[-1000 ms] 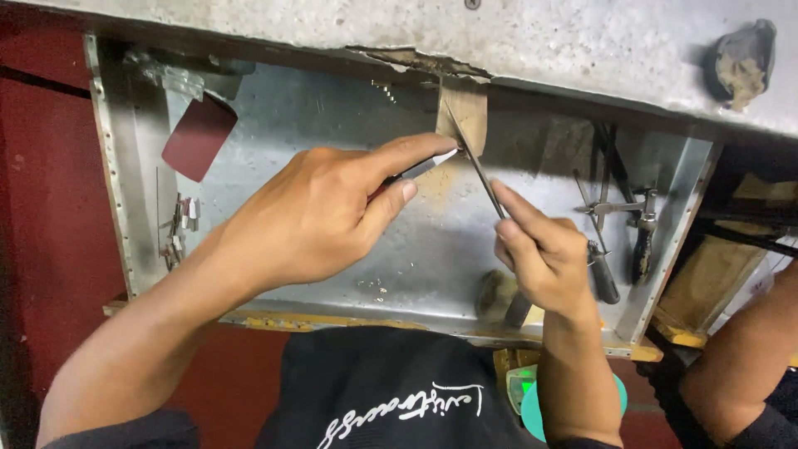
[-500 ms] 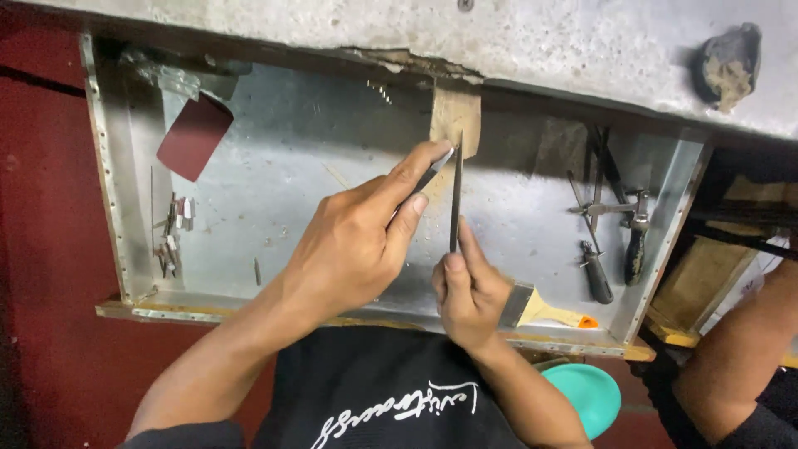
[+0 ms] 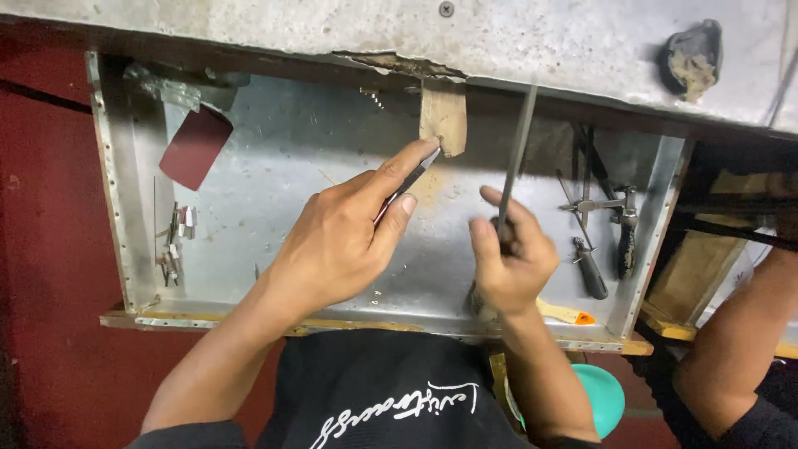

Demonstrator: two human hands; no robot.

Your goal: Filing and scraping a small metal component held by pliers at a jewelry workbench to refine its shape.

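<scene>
Gripping a slim file (image 3: pixel 517 158) in its closed fist, the right hand (image 3: pixel 509 259) hovers over the metal tray (image 3: pixel 274 183), while the left hand (image 3: pixel 345 233) pinches a small metal piece (image 3: pixel 413 176) against the wooden peg (image 3: pixel 443 116), pliers (image 3: pixel 611 220) lying nearby.

Long dark file (image 3: pixel 517 158) — upright, slightly tilted; small metal piece (image 3: pixel 410 181) pressed against wooden peg (image 3: pixel 443 116).

One head-worn view only, looking steeply down and close over a shallow metal tray (image 3: pixel 249 283) filling mid-frame; a grey bench edge (image 3: pixel 540 41) crosses the top; the wearer's black shirt (image 3: pixel 391 391) sits bottom centre.
</scene>
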